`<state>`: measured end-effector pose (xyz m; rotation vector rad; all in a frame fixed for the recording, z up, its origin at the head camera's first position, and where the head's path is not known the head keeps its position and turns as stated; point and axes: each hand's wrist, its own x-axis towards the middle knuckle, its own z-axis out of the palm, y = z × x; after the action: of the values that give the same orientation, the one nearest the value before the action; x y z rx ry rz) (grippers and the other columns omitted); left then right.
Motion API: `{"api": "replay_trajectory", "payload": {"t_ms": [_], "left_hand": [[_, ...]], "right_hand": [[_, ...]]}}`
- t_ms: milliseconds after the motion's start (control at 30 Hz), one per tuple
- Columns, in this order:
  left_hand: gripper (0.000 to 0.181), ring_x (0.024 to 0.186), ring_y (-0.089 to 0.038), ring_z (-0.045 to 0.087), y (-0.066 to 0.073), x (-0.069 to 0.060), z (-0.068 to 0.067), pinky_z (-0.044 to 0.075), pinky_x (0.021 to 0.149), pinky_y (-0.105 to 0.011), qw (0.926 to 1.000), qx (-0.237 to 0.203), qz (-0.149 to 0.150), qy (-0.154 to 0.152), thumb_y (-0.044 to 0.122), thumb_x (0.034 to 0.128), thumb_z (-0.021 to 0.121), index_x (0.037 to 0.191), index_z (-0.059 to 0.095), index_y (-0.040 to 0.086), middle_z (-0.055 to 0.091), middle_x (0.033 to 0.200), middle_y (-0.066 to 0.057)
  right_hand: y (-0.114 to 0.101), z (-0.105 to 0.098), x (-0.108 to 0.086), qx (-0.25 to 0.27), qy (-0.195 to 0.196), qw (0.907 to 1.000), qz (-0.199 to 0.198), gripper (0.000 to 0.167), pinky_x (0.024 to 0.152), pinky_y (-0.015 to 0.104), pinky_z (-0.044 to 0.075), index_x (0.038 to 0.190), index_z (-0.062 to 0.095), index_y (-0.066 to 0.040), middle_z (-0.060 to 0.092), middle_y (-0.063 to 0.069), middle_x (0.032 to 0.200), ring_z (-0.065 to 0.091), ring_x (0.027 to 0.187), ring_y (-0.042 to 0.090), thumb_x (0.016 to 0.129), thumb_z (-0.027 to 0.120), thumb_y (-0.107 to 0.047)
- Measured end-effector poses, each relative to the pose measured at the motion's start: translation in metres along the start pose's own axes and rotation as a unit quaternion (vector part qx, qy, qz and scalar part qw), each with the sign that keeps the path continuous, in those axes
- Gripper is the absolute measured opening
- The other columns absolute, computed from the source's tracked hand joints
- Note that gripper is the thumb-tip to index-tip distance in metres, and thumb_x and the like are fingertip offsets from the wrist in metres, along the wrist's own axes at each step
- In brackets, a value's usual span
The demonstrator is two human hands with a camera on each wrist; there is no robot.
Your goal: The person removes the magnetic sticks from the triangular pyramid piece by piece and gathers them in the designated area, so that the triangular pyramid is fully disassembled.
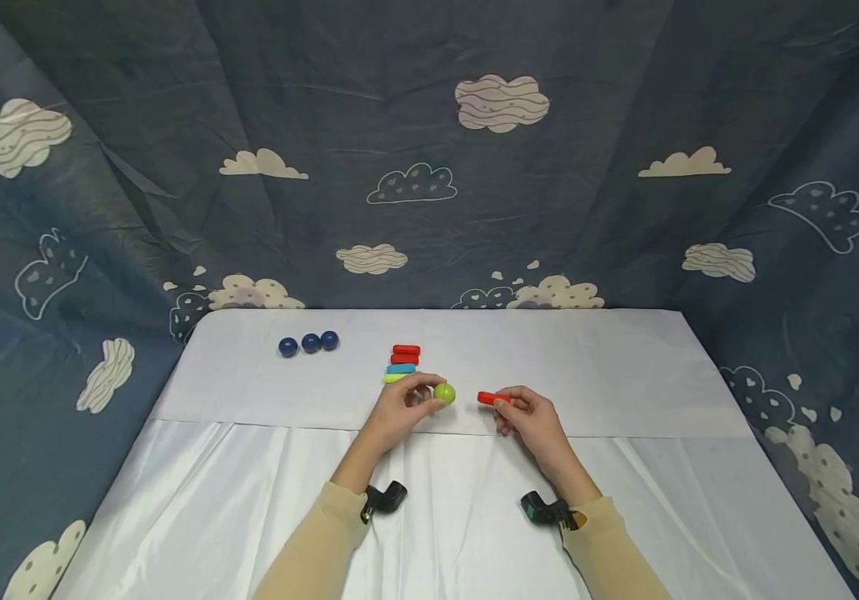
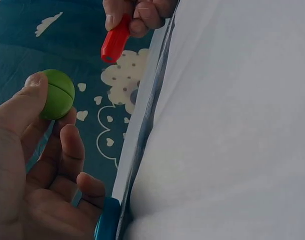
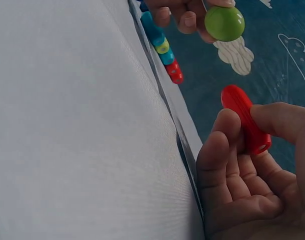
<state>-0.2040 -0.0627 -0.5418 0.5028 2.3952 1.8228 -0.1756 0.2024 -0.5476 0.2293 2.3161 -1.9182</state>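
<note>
A green ball point(image 1: 445, 393) with a seam line around it is pinched between the thumb and fingers of my left hand point(image 1: 404, 407). My right hand point(image 1: 530, 414) pinches a short red stick point(image 1: 491, 398), which points left toward the ball; a small hole shows in its end point(image 3: 263, 147) in the right wrist view. Ball and stick are held above the white table, apart from each other. Just behind my left hand lies a stack of short sticks: red ones point(image 1: 406, 350), a blue one point(image 1: 402, 368) and a yellow-green one point(image 1: 393, 378), partly hidden by the fingers.
Three dark blue balls point(image 1: 311, 343) sit in a row at the back left of the white-covered table point(image 1: 586, 367). A dark cloth with cloud prints point(image 1: 429, 233) hangs behind and beside the table. Each wrist wears a small black camera point(image 1: 392, 497).
</note>
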Motion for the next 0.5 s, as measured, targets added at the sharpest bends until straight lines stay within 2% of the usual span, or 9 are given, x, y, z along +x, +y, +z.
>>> {"api": "replay_trajectory", "payload": {"t_ms": [100,200,333,500], "left_hand": [[0.031,0.083,-0.014,0.054,-0.001,0.000,-0.004,0.044,0.070,-0.021,0.9999,0.002,0.003,0.012,0.024,0.0941,0.083,0.124,0.077,0.020,0.069,0.099,-0.001],[0.035,0.082,-0.014,0.053,-0.001,0.000,-0.012,0.042,0.069,-0.020,0.9993,-0.006,0.007,0.037,0.019,0.0931,0.083,0.127,0.075,0.014,0.067,0.096,-0.005],[0.038,0.085,-0.013,0.055,-0.004,0.000,-0.029,0.041,0.070,-0.019,0.9971,-0.011,0.013,0.075,0.014,0.0911,0.084,0.128,0.074,0.009,0.069,0.095,-0.010],[0.033,0.088,-0.015,0.060,-0.007,-0.003,-0.055,0.043,0.070,-0.021,0.9910,0.008,-0.004,0.133,0.018,0.0915,0.085,0.123,0.077,0.015,0.073,0.100,-0.011]], "right_hand": [[-0.001,0.000,-0.001,0.001,-0.004,1.0000,0.001,0.027,0.070,0.021,0.058,0.124,0.065,-0.002,0.072,0.012,0.091,0.064,0.074,0.018,0.103,0.069,-0.016],[-0.002,0.000,-0.001,0.005,-0.008,1.0000,-0.002,0.027,0.070,0.021,0.057,0.125,0.065,0.000,0.072,0.014,0.092,0.063,0.074,0.018,0.103,0.069,-0.016],[-0.003,0.000,-0.002,0.013,-0.013,0.9998,-0.009,0.027,0.069,0.021,0.057,0.125,0.064,0.001,0.072,0.017,0.093,0.063,0.074,0.017,0.103,0.069,-0.015],[-0.002,0.000,-0.003,0.017,-0.018,0.9997,-0.007,0.028,0.069,0.022,0.057,0.125,0.064,0.002,0.072,0.019,0.094,0.063,0.074,0.017,0.103,0.069,-0.015]]}}
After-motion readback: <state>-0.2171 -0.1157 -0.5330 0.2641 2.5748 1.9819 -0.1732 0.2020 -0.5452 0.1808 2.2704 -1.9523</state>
